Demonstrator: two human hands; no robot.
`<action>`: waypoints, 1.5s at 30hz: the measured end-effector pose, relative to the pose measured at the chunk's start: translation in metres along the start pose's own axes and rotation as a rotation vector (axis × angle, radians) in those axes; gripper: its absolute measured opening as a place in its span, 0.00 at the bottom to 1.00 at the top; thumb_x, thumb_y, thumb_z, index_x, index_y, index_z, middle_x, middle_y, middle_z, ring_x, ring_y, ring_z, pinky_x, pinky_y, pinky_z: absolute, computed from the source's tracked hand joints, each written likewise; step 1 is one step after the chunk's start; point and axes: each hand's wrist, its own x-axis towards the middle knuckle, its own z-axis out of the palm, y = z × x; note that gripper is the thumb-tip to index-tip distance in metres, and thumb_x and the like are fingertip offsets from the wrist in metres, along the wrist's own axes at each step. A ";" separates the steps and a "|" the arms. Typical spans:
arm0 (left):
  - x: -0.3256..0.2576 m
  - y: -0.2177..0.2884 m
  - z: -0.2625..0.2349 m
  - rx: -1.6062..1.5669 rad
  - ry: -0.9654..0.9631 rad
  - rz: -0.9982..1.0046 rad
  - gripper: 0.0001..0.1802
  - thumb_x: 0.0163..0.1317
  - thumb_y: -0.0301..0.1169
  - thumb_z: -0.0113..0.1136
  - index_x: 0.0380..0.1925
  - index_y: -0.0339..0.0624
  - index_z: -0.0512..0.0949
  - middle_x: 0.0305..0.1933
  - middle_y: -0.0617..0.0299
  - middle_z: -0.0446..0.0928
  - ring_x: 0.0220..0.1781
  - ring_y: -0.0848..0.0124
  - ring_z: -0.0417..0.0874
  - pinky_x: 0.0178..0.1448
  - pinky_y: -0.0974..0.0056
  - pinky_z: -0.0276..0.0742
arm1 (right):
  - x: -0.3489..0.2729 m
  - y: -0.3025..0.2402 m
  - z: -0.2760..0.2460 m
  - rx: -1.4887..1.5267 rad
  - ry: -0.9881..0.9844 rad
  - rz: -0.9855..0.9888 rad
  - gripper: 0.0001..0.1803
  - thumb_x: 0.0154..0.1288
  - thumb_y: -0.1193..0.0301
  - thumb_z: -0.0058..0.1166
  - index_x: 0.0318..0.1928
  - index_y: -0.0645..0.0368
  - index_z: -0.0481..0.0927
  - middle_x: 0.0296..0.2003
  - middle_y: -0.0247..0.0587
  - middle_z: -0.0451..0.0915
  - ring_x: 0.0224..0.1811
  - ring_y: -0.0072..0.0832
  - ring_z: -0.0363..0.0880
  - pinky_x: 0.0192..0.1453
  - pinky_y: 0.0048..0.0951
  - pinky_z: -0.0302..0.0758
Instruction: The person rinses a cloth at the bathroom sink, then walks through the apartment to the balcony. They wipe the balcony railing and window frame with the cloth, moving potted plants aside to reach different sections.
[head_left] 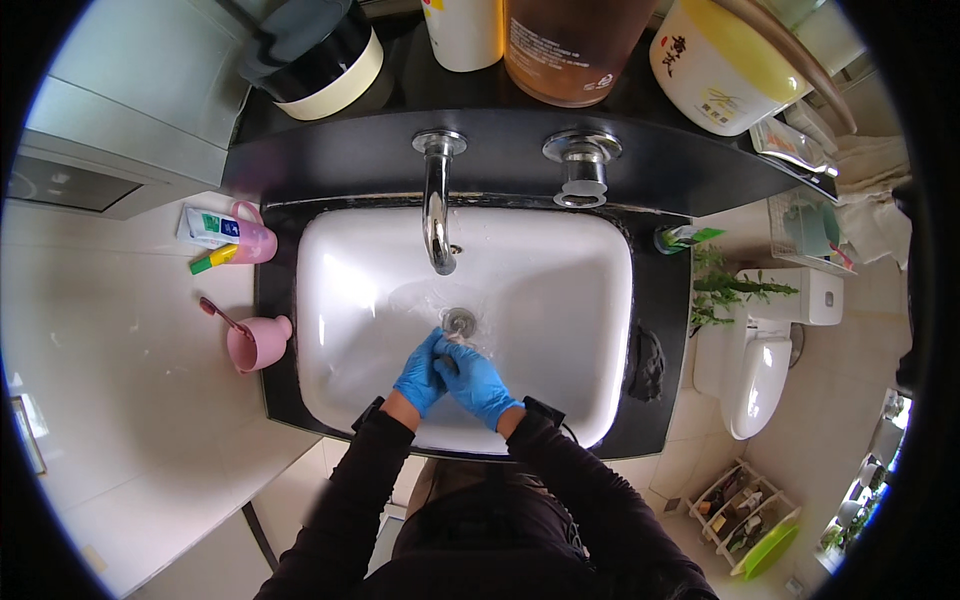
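Observation:
Both of my hands wear blue gloves and meet over the white sink [560, 380], just on my side of the metal drain [460, 320]. My left hand [420, 378] has its fingers closed and pressed against the right. My right hand [478, 384] is curled against the left one. A small darkish patch shows between them, but what they hold is mostly hidden by the fingers. Clear water splashes around the drain and the fingertips. The chrome spout [437, 200] hangs over the sink, beyond my hands.
Pink cups with toothbrush [225, 315] and toothpaste tube [210, 228] stand left of the sink. Tubs and bottles line the black shelf [370, 160] behind. A dark crumpled cloth [648, 366] lies on the right rim; a toilet [762, 370] stands beyond.

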 end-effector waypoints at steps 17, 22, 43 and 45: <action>-0.014 0.000 0.007 -0.258 -0.023 0.033 0.20 0.72 0.43 0.45 0.21 0.53 0.74 0.15 0.70 0.69 0.21 0.74 0.72 0.31 0.68 0.72 | 0.004 -0.013 0.009 -0.549 -0.001 0.105 0.20 0.68 0.56 0.45 0.49 0.59 0.76 0.36 0.58 0.80 0.37 0.55 0.79 0.41 0.46 0.77; -0.027 -0.001 0.030 -0.058 -0.200 0.068 0.21 0.70 0.49 0.46 0.20 0.54 0.69 0.17 0.70 0.70 0.22 0.72 0.74 0.26 0.65 0.69 | 0.016 -0.007 -0.023 -0.540 0.050 0.203 0.18 0.68 0.57 0.47 0.47 0.57 0.78 0.37 0.55 0.81 0.39 0.52 0.80 0.43 0.46 0.77; -0.042 0.005 -0.007 0.237 0.354 0.247 0.29 0.70 0.43 0.48 0.66 0.41 0.61 0.66 0.52 0.64 0.65 0.57 0.66 0.66 0.50 0.65 | 0.031 0.032 -0.023 -1.534 -0.066 0.023 0.40 0.61 0.62 0.55 0.71 0.52 0.54 0.68 0.46 0.54 0.71 0.44 0.53 0.73 0.55 0.49; -0.043 0.000 -0.004 0.219 0.348 0.221 0.28 0.70 0.43 0.47 0.65 0.42 0.61 0.65 0.53 0.65 0.64 0.58 0.67 0.64 0.50 0.66 | 0.032 0.031 -0.028 -1.588 0.020 0.036 0.34 0.62 0.68 0.50 0.69 0.51 0.60 0.61 0.47 0.66 0.65 0.39 0.63 0.71 0.56 0.51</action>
